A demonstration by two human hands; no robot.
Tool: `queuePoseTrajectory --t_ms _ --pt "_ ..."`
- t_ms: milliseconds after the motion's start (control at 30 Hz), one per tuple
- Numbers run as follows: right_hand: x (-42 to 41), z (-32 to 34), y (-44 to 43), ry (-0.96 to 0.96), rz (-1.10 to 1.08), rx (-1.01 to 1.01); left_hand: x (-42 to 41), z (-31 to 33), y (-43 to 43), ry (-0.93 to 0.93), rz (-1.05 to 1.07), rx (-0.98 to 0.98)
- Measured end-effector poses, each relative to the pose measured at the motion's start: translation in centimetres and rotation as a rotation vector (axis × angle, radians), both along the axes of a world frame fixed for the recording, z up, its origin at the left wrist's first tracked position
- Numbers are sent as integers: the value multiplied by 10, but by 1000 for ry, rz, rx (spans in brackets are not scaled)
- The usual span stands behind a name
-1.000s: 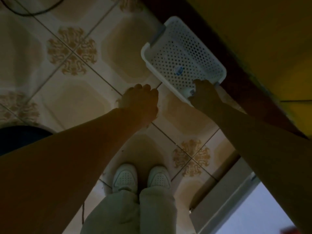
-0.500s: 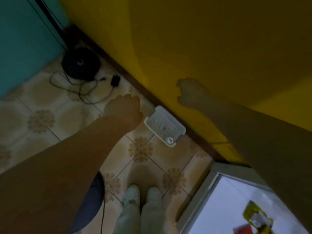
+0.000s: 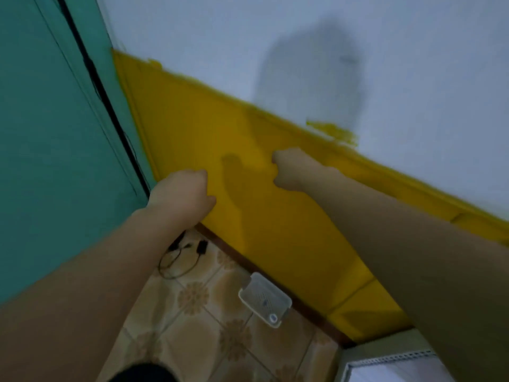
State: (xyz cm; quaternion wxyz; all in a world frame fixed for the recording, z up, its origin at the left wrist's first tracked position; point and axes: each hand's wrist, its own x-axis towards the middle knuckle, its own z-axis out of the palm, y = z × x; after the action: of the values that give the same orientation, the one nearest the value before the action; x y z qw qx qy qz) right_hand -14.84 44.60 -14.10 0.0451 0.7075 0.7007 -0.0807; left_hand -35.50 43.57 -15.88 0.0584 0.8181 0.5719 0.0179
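Note:
A white perforated plastic basket [image 3: 265,299] lies on the tiled floor [image 3: 192,321] against the base of the yellow wall [image 3: 275,216]. Both my arms are stretched out in front of me, high above it. My left hand [image 3: 181,195] has its fingers curled under and holds nothing. My right hand [image 3: 293,168] is also curled into a loose fist in front of the yellow wall, with nothing in it. Neither hand touches the basket.
A teal door [image 3: 55,147] fills the left side. A black cable with a plug [image 3: 181,257] lies on the floor near the door. The wall turns white [image 3: 358,51] above the yellow band. A pale cabinet or appliance corner [image 3: 385,362] shows at the bottom right.
My right hand has let go of the basket, which stays on the floor. Both arms and my view have risen from the floor up to the wall.

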Motion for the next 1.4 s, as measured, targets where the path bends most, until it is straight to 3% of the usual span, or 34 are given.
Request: queuePoseTrajectory --t_ms 267,533,867,1133,1267,1400 --pt "15 122 -140 -39 -225 199 26 96 -70 -48 -185 133" --pt "76 204 -318 -214 -526 275 128 170 -185 -206 -543 195" --pt "167 235 -535 -321 -842 271 265 211 -365 -383 -889 173" --pt "252 231 -625 -357 -826 241 348 211 -452 -390 -841 208" --pt "285 239 -618 -321 -741 251 368 205 -458 -420 -748 210" --pt "302 242 -588 -213 -662 299 375 196 -453 -311 -684 221"
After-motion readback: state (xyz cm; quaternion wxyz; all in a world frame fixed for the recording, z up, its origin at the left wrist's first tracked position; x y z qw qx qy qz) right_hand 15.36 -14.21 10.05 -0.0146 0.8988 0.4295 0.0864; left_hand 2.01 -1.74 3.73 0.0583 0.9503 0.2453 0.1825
